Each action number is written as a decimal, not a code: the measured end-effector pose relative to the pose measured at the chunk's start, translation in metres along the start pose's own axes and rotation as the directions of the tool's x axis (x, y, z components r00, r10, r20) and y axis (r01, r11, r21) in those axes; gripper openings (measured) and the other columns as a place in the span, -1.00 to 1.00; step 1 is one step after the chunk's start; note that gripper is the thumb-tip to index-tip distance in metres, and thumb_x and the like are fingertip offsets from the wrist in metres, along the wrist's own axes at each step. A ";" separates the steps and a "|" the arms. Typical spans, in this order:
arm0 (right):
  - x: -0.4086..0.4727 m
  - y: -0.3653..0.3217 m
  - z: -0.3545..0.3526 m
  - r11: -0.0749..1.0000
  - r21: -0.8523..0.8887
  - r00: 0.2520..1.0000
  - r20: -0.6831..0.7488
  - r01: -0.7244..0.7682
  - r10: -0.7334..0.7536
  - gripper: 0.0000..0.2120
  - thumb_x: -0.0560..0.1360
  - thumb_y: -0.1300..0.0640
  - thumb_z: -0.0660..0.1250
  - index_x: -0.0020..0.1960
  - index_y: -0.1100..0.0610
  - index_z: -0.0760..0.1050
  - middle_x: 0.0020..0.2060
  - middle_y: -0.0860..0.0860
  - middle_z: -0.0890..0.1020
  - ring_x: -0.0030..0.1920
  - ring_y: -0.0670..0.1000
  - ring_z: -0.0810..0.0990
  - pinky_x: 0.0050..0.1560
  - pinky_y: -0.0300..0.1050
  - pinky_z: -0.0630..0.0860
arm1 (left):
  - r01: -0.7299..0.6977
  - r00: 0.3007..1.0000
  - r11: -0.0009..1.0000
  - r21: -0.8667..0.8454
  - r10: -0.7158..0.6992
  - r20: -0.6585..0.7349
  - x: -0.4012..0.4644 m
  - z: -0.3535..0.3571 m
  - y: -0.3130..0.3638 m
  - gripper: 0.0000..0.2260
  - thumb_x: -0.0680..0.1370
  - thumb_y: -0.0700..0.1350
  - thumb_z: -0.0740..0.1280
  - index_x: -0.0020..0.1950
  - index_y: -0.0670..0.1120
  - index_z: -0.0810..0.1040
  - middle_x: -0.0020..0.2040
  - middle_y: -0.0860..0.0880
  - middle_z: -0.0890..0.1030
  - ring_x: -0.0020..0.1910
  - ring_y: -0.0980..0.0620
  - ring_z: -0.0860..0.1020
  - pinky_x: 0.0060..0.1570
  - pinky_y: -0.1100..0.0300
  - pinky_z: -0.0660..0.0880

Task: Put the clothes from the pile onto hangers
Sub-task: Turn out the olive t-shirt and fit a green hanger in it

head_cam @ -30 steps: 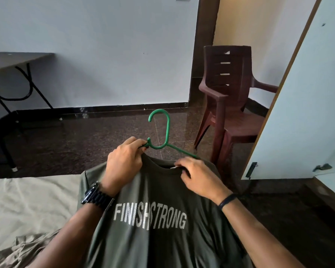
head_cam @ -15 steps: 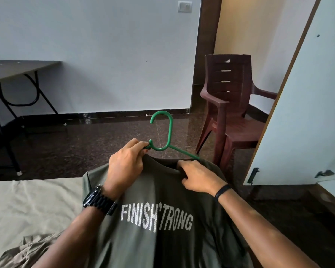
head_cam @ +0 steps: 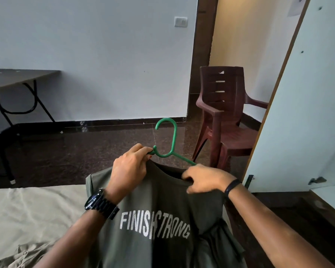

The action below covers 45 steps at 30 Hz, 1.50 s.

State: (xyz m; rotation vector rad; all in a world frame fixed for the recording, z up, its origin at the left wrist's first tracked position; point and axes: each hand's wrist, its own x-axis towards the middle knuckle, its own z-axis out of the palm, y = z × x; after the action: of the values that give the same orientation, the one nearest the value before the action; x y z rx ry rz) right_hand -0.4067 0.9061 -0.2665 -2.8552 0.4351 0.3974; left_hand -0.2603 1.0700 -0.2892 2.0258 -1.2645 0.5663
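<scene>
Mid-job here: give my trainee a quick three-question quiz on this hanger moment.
1. True or false: the green hanger has its hook pointing up.
2. Which hand pinches the hanger beside the hook's base? A) left hand B) right hand
3. Fill in: the t-shirt print reads FINISH ____.

Key: 1 true. 2 A; the right hand grips the shirt collar where the hanger's arm goes in. 3 STRONG.
</scene>
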 end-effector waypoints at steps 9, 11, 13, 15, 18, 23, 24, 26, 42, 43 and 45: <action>-0.017 0.041 -0.032 0.889 0.441 0.932 -0.359 0.124 0.048 -0.66 0.49 -0.02 0.39 0.24 -0.01 0.50 0.08 -0.04 0.61 0.06 -0.09 0.61 0.15 -0.19 0.52 | 0.053 0.998 0.998 -0.046 -0.052 0.020 0.022 -0.016 -0.007 -0.83 0.57 -0.15 0.30 0.13 -0.03 0.58 0.04 0.06 0.59 -0.01 -0.11 0.58 -0.09 -0.06 0.52; -0.013 0.033 -0.035 0.861 0.475 0.932 -0.363 0.183 0.002 -0.71 0.52 0.02 0.35 0.20 0.10 0.54 -0.03 -0.01 0.64 -0.02 -0.05 0.65 0.06 -0.23 0.55 | 0.021 0.999 0.996 -0.091 -0.018 0.029 0.028 -0.017 -0.004 -0.84 0.56 -0.16 0.31 0.12 -0.04 0.59 0.02 0.07 0.59 -0.02 -0.08 0.57 -0.07 -0.03 0.51; -0.010 0.025 -0.040 0.772 0.577 0.923 -0.383 0.265 -0.031 -0.79 0.54 0.15 0.33 0.10 0.25 0.58 -0.20 0.07 0.64 -0.19 -0.01 0.65 -0.13 -0.23 0.59 | -0.015 0.998 0.987 -0.159 0.024 0.051 0.034 -0.019 -0.003 -0.85 0.56 -0.17 0.32 0.11 -0.05 0.60 -0.05 0.13 0.56 -0.05 -0.01 0.56 -0.05 0.01 0.50; -0.012 0.020 -0.050 0.713 0.633 0.915 -0.401 0.301 -0.029 -0.85 0.55 0.20 0.32 0.00 0.28 0.59 -0.29 0.10 0.62 -0.28 0.00 0.62 -0.25 -0.20 0.61 | -0.003 0.995 0.966 -0.257 0.028 0.092 0.039 -0.025 -0.008 -0.87 0.56 -0.14 0.33 0.08 0.01 0.59 -0.11 0.21 0.54 -0.10 0.14 0.54 -0.02 0.08 0.50; -0.019 0.021 -0.067 0.699 0.638 0.898 -0.439 0.322 -0.013 -0.81 0.54 0.20 0.33 0.01 0.34 0.59 -0.27 0.12 0.62 -0.26 0.00 0.63 -0.21 -0.16 0.63 | 0.055 0.985 0.946 -0.320 0.002 0.175 0.041 -0.037 -0.026 -0.94 0.55 0.02 0.31 -0.02 0.21 0.51 -0.13 0.22 0.61 -0.09 0.27 0.57 -0.03 0.19 0.50; -0.030 0.029 -0.093 0.713 0.620 0.887 -0.462 0.328 -0.007 -0.83 0.53 0.19 0.34 0.01 0.29 0.61 -0.22 0.12 0.65 -0.22 0.00 0.64 -0.07 -0.12 0.63 | 0.059 0.976 0.949 -0.310 0.010 0.216 0.039 -0.047 -0.053 -0.95 0.56 -0.09 0.32 -0.07 0.05 0.57 -0.18 0.11 0.61 -0.18 0.13 0.56 -0.11 0.08 0.51; -0.032 0.030 -0.097 0.722 0.609 0.883 -0.469 0.328 -0.005 -0.83 0.53 0.19 0.35 0.01 0.28 0.61 -0.21 0.13 0.65 -0.21 -0.01 0.64 -0.07 -0.15 0.62 | 0.058 0.978 0.950 -0.307 0.008 0.209 0.039 -0.049 -0.053 -0.91 0.57 -0.11 0.32 -0.09 0.06 0.57 -0.19 0.13 0.61 -0.19 0.17 0.56 -0.13 0.16 0.50; -0.034 0.032 -0.104 0.734 0.590 0.865 -0.502 0.337 0.006 -0.82 0.52 0.20 0.35 0.02 0.30 0.62 -0.15 0.18 0.66 -0.17 0.00 0.64 -0.08 -0.22 0.60 | 0.062 0.983 0.948 -0.311 -0.004 0.183 0.040 -0.053 -0.052 -0.85 0.58 -0.12 0.30 -0.13 0.10 0.55 -0.20 0.19 0.60 -0.21 0.23 0.53 -0.20 0.33 0.44; -0.081 0.025 -0.150 0.851 0.423 0.784 -0.620 0.311 0.021 -0.75 0.54 0.08 0.33 -0.08 0.27 0.66 -0.01 0.01 0.69 0.08 -0.14 0.60 0.17 -0.36 0.40 | -0.023 0.985 0.967 -0.254 0.065 0.157 0.114 -0.073 0.035 -0.90 0.60 -0.13 0.26 -0.09 -0.03 0.55 -0.23 -0.01 0.59 -0.23 -0.01 0.49 -0.19 0.26 0.39; -0.090 0.027 -0.155 0.853 0.421 0.779 -0.626 0.309 0.027 -0.76 0.55 0.09 0.32 -0.03 0.26 0.64 -0.02 0.04 0.69 0.06 -0.12 0.61 0.14 -0.38 0.41 | -0.019 0.989 0.966 -0.258 0.056 0.135 0.124 -0.074 0.045 -0.86 0.59 -0.16 0.25 -0.14 -0.01 0.53 -0.27 0.00 0.57 -0.26 -0.01 0.47 -0.25 0.30 0.36; -0.110 0.035 -0.163 0.837 0.460 0.799 -0.599 0.296 0.047 -0.80 0.55 0.13 0.32 0.09 0.20 0.59 -0.10 0.04 0.68 -0.05 -0.11 0.61 -0.01 -0.47 0.44 | 0.004 0.995 0.972 -0.236 0.019 0.095 0.139 -0.078 0.057 -0.85 0.59 -0.17 0.24 -0.14 -0.02 0.53 -0.27 -0.01 0.57 -0.25 -0.05 0.47 -0.25 0.21 0.36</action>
State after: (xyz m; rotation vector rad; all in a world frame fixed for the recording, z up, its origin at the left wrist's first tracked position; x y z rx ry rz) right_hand -0.4812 0.8600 -0.0872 -2.3570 0.3654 -0.5915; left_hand -0.2525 1.0259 -0.1258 1.8686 -1.3299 0.3074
